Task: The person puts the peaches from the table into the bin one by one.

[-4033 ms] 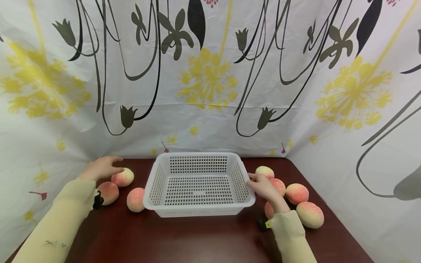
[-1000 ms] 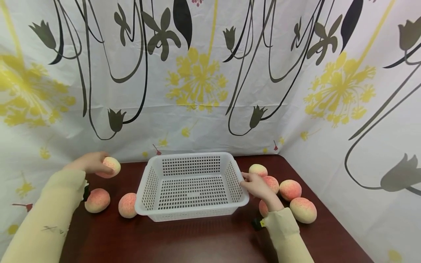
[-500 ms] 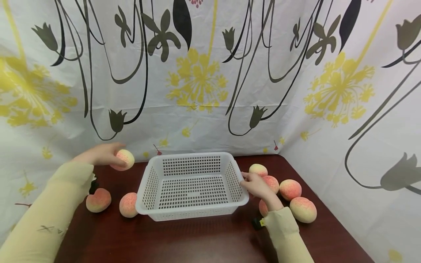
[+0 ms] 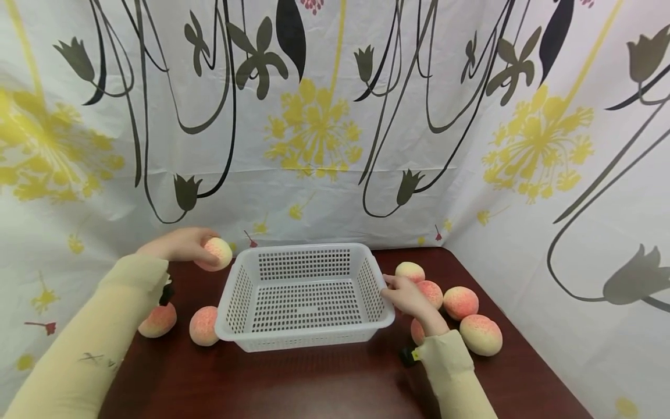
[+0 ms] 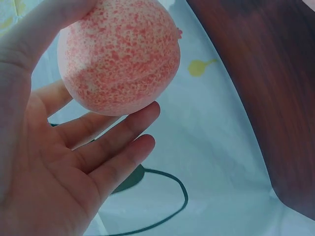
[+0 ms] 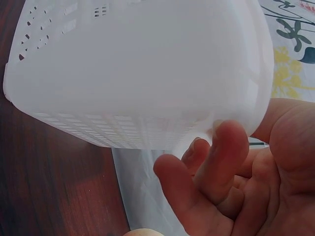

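Note:
My left hand (image 4: 183, 244) holds a pink-and-cream peach (image 4: 220, 254) up beside the back left corner of a white plastic basket (image 4: 309, 344). In the left wrist view, the thumb and fingertips hold the peach (image 5: 123, 59) from opposite sides, with the palm showing below. My right hand (image 4: 409, 295) grips the basket's right rim. Seen from the right wrist, its fingers (image 6: 229, 152) curl at the rim of the basket (image 6: 128, 64). The perforated floor of the basket shows bare in the head view.
Left of the basket, two peaches lie on the dark red table (image 4: 314, 384): one (image 4: 204, 326) close by its wall, another (image 4: 159, 321) partly behind the left wrist. Several peaches (image 4: 460, 302) cluster right of the basket around the right hand. A floral white curtain (image 4: 314, 203) hangs behind.
My left hand has picked up the back left peach, lifted it and carried it rightward toward the basket. The right hand stays at the rim. The head view has shifted slightly.

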The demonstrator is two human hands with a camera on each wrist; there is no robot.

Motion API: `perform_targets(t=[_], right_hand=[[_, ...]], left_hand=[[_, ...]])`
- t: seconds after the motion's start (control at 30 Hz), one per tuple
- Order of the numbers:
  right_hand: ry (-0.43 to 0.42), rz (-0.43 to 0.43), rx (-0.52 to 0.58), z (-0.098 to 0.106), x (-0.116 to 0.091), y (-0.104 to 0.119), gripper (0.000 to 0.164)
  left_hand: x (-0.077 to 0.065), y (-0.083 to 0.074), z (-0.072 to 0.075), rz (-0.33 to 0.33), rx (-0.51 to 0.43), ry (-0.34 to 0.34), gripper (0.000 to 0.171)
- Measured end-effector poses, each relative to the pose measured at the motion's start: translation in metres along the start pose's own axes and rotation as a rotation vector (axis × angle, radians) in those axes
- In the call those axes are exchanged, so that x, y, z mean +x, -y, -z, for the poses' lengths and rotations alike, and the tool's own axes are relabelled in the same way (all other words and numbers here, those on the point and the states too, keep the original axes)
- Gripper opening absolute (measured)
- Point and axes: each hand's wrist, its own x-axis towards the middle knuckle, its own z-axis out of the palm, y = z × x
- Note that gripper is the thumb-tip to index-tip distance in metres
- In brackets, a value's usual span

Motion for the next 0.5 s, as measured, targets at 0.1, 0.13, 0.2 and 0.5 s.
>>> perform_targets(t=[0.1,0.13,0.2,0.5], right_hand=[[-0.008,-0.012,0.002,0.000,0.000,0.000,0.051],[-0.011,-0.020,0.002,0.000,0.000,0.001,0.051],[-0.019,-0.036,-0.002,0.000,0.000,0.001,0.052],[-0.023,-0.043,-0.027,-0.002,0.000,0.002,0.055]], left_hand=[[0.006,-0.005,-0.003,-0.006,-0.016,0.010,0.065],[0.009,-0.006,-0.005,-0.011,-0.024,0.018,0.062],[0.014,-0.008,-0.008,-0.028,-0.029,0.030,0.059],[0.035,-0.025,-0.023,-0.074,-0.026,0.049,0.058]])
